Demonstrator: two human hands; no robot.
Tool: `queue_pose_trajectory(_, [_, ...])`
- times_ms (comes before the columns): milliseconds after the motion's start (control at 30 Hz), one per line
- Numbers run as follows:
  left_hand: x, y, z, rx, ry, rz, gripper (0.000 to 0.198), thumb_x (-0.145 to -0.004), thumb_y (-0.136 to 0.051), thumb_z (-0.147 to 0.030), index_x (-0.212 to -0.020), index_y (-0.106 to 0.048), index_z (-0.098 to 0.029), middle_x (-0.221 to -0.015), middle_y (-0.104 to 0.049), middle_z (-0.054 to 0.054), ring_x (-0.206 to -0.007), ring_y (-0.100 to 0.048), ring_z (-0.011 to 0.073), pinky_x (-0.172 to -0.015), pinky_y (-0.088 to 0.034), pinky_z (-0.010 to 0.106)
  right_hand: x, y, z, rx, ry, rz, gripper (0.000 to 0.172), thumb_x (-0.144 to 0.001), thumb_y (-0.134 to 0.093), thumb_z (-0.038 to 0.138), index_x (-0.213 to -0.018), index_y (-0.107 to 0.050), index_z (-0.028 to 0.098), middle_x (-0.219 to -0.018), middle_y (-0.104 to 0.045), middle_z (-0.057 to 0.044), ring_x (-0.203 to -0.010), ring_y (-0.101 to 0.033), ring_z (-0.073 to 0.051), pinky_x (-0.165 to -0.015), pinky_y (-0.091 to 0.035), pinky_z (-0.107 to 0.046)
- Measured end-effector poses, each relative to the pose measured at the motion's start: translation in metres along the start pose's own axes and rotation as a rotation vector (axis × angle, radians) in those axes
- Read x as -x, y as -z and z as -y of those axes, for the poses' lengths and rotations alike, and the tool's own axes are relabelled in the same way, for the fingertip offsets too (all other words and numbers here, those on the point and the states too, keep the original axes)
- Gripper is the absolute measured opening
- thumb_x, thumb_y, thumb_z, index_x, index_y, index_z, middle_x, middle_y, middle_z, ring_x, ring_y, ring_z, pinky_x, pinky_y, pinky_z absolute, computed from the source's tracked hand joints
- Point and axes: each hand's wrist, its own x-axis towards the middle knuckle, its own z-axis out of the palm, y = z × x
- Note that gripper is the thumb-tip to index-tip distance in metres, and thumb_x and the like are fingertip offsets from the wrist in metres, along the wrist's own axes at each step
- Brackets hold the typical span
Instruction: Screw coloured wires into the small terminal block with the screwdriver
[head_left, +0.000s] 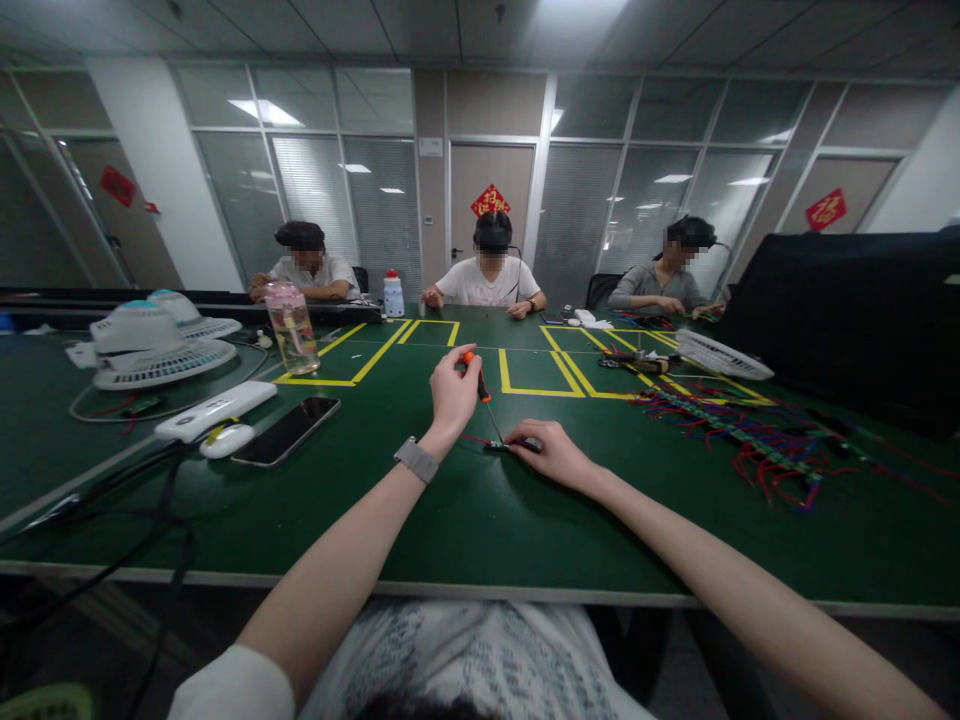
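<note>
Near the middle of the green table (450, 510), my left hand (454, 388) is closed around the orange-and-black handle of a screwdriver (484, 388). Its thin shaft slants down to a small circuit board (495, 445) lying on the table. A red wire runs off the board's left side. My right hand (551, 452) is closed at the board's right end, with fingertips pinching it. A dark piece shows under those fingers; its kind is unclear. The exact contact of the screwdriver tip is too small to tell.
To the right lies a row of wired circuit boards (739, 435), with a white keyboard (724, 355) and black monitor (855, 325) behind. On the left are a phone (289, 432), mouse (227, 441), power strip (217, 411), bottle (294, 330) and fans (161, 345). Several people sit across the table.
</note>
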Motion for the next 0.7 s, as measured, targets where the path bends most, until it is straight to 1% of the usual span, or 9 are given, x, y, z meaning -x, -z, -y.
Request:
queue_pose_trajectory(133, [0.0008, -0.0001, -0.0006, -0.024, -0.032, 0.007, 0.025, -0.08, -0.057, -0.022, -0.102, -0.066, -0.015, -0.093, -0.068, 0.007, -0.066, -0.061, 0.0121, -0.065, -0.048, 0.024, 0.0001, 0.0004, 0.0008, -0.012, -0.006, -0.001, 0.015, -0.082, -0.057, 0.019, -0.09, -0.07, 0.021, -0.087, -0.069, -0.006, -0.081, -0.063, -0.019, -0.077, -0.048, -0.032])
queue_pose_trajectory(400, [-0.0013, 0.0009, 0.0039, -0.07, -0.039, -0.05, 0.023, -0.079, -0.058, -0.021, -0.099, -0.067, -0.014, -0.091, -0.068, 0.008, -0.08, -0.063, 0.0167, -0.072, -0.049, 0.027, 0.0001, 0.0004, 0.0005, 0.001, 0.006, 0.005, 0.015, -0.083, -0.057, 0.019, -0.089, -0.07, 0.021, -0.087, -0.069, -0.006, -0.081, -0.063, -0.019, -0.077, -0.048, -0.032])
queue_pose_trajectory(700, [-0.0043, 0.0016, 0.0085, -0.078, -0.003, -0.086, 0.02, -0.076, -0.06, -0.022, -0.094, -0.069, -0.016, -0.086, -0.069, 0.006, -0.076, -0.063, 0.0161, -0.074, -0.048, 0.027, -0.0002, 0.0009, 0.0001, 0.008, 0.023, 0.011, 0.017, -0.083, -0.056, 0.02, -0.089, -0.072, 0.022, -0.087, -0.069, -0.006, -0.082, -0.063, -0.019, -0.078, -0.049, -0.032])
